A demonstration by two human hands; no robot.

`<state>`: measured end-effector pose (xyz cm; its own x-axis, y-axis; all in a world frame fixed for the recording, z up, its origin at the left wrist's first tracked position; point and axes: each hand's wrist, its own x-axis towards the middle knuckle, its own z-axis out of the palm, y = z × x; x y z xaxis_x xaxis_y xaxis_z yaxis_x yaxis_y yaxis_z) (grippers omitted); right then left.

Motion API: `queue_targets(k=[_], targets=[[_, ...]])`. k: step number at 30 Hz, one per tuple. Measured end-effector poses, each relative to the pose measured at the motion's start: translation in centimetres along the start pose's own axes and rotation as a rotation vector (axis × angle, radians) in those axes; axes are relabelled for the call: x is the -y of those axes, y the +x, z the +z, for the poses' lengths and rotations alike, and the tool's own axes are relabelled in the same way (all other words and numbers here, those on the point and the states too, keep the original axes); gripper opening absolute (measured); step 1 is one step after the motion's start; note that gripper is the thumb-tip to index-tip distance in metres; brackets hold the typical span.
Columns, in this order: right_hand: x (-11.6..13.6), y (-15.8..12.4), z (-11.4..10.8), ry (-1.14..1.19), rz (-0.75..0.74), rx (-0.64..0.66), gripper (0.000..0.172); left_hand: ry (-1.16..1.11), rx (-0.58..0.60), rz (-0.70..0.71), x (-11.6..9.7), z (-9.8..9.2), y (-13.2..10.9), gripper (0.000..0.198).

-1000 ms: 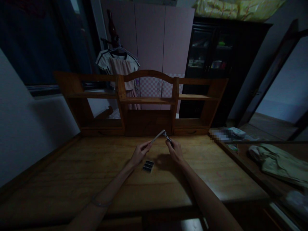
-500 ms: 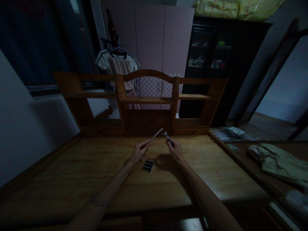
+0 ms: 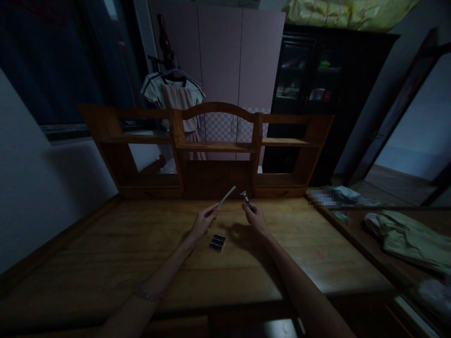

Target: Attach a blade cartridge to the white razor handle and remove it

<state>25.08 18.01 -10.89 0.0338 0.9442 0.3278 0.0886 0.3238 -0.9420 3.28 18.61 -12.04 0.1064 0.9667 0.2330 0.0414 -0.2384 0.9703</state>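
My left hand (image 3: 204,221) is closed on the lower end of a thin pale stick (image 3: 227,196), which points up and to the right. In my right hand (image 3: 256,218) is a razor (image 3: 245,196) with a dark handle and a shiny metal head. The head is upward and turned toward the stick, with a small gap between the two. On the desk below and between my hands lies a small dark case (image 3: 217,242) with several slots. What its slots hold is too dark to tell.
A wooden desk (image 3: 141,244) spreads under my hands, with a wooden shelf unit (image 3: 218,147) along its back edge. To the right are a light green cloth (image 3: 412,239) and some plastic packets (image 3: 347,193) on a lower surface. Clothes (image 3: 179,96) hang behind the shelf.
The stick has shifted slightly left. The razor is tilted a bit differently and its head sits a little farther right, so the gap between them is wider.
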Motion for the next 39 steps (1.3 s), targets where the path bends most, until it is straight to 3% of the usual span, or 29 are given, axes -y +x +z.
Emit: queue_targets(k=[3,5,9,15,21,28,34,39], targets=[[-0.3,0.6,0.0,0.418,0.328,0.259,0.041,-0.012,-0.023,0.018,0.1,0.0,0.0,0.060],[-0.2,0.8,-0.1,0.615,0.437,0.443,0.039,-0.013,-0.035,0.032,0.1,0.0,0.0,0.059],[-0.1,0.5,0.0,0.731,0.476,0.570,0.027,0.010,-0.034,0.055,0.1,-0.1,0.1,0.055],[-0.5,0.3,-0.1,0.695,0.504,0.809,0.040,0.054,0.067,0.137,-0.3,0.4,0.0,0.045],[-0.3,0.2,-0.3,0.736,0.506,0.785,0.042,0.121,0.146,0.170,0.3,0.7,0.0,0.042],[-0.3,0.2,-0.5,0.771,0.551,0.784,0.039,0.158,-0.013,0.173,0.3,0.0,0.3,0.044],[-0.2,0.3,-0.5,0.816,0.582,0.842,0.039,0.170,0.142,0.192,-0.4,0.6,-0.4,0.042],[0.0,0.2,-0.7,0.813,0.603,0.837,0.038,0.197,-0.007,0.190,0.2,-0.1,0.1,0.044]])
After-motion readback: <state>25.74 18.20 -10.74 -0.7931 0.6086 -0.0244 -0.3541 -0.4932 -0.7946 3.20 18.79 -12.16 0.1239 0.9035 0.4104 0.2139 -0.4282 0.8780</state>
